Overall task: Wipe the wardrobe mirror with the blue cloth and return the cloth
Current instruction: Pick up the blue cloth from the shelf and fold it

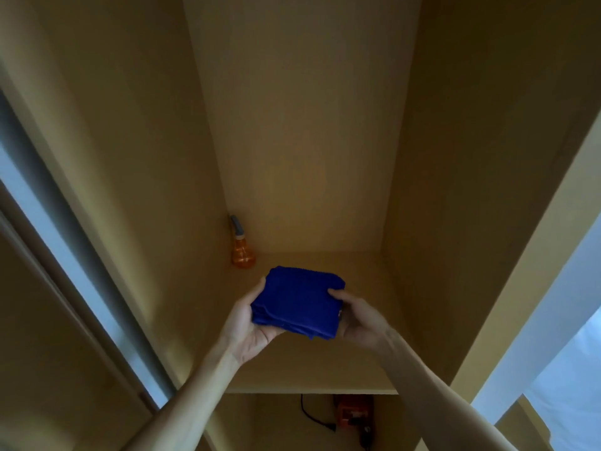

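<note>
wood shelf (pixel 364 362), orange spray btl (pixel 242 252) back-left

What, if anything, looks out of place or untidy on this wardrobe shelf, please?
Nothing stands out. The folded blue cloth is held neatly between the left hand and right hand, and the orange spray bottle stands upright in the corner.

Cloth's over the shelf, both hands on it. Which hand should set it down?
Probably left: the left hand cups under the folded blue cloth, while the right hand only pinches its edge.
</note>
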